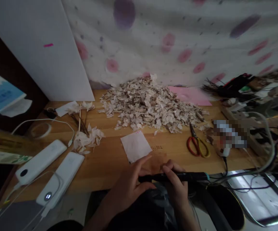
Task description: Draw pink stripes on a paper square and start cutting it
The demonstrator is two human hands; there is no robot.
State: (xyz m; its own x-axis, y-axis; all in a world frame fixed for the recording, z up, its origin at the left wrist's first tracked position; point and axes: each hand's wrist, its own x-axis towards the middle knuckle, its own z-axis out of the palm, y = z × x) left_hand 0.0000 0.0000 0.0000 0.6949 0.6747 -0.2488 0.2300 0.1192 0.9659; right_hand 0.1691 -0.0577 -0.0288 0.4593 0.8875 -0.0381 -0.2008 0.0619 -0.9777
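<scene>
My right hand is wrapped round a long black marker with a teal band at its right end. The marker lies level above the front edge of the table. Its left end reaches between the thumb and fingers of my left hand, which are spread apart and do not visibly grip it. Just beyond my left hand, a small square of white paper with faint pink marks lies on the wooden table. Scissors with red and yellow handles rest to the right.
A large heap of pale, dry flakes fills the table's back, beside a pink sheet. On the left lie two white power banks with cables, a tape roll and petal-like crafted pieces. A power strip and cables occupy the right.
</scene>
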